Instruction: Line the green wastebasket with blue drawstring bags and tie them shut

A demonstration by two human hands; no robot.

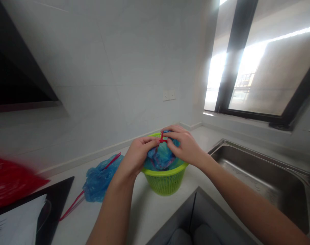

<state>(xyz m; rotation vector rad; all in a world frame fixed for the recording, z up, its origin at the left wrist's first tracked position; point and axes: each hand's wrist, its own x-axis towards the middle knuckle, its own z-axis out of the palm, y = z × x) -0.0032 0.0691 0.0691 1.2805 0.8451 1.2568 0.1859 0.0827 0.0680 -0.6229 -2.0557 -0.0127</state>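
A lime-green perforated plastic basket (165,185) stands on the counter with a blue plastic bag (161,158) bunched inside its rim. At the top of the bag a red drawstring (161,137) is pulled up into a small knot or crossing. My left hand (138,153) pinches the drawstring from the left, its thumb and fingers closed together. From the right, my right hand (184,143) grips the drawstring between thumb and bent fingers. A second blue plastic bag (100,180) with a red drawstring lies crumpled on the counter, left of my left forearm.
A steel sink (259,180) is set into the counter on the right, below a dark-framed window (257,68). At left, a blurred red bag (14,182) and a printed sheet (17,221) lie over a black cooktop (60,194). A wall socket (169,95) is behind.
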